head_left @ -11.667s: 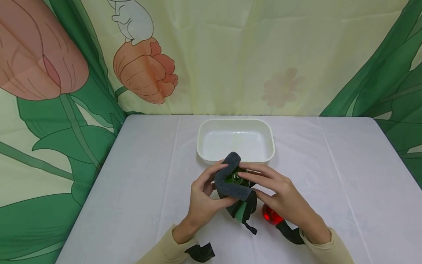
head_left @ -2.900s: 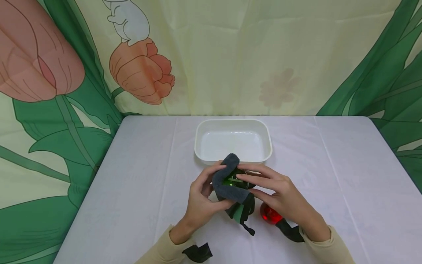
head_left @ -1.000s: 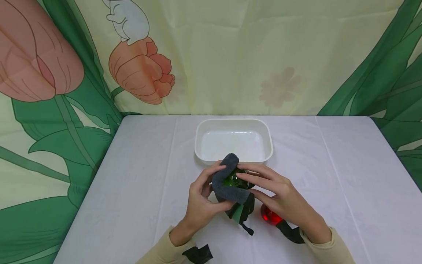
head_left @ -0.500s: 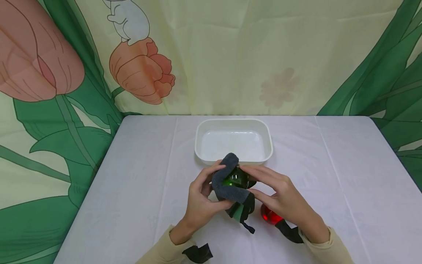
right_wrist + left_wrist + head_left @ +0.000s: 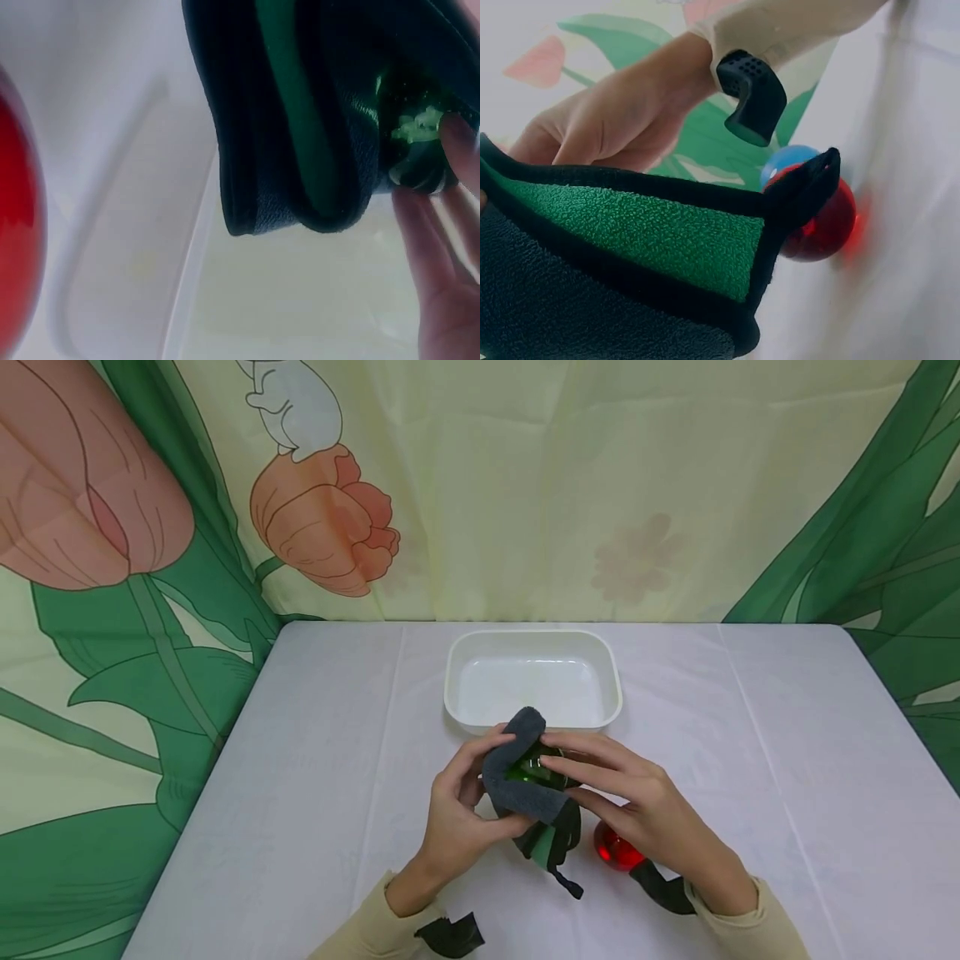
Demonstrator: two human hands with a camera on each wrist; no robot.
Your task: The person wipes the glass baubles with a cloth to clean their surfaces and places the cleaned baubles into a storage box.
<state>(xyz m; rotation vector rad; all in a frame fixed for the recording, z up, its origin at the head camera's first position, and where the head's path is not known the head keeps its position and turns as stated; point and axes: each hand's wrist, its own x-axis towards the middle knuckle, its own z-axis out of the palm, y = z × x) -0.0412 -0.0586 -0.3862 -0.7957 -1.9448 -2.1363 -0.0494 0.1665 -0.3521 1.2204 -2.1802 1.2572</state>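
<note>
Left hand (image 5: 459, 808) gripping cloth (image 5: 522, 797), green ball (image 5: 527, 768) inside

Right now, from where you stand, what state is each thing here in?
Cloth, folded, curving partly round the green thing
Green thing, shiny, partly covered
Left fingers, curled, gripping the cloth
Right fingers, holding the green thing
Tablecloth, spread out, lightly creased
Red ball, shiny, on the tablecloth
Blue ball, partly hidden behind the red ball
Tray, upright, uncovered
</note>
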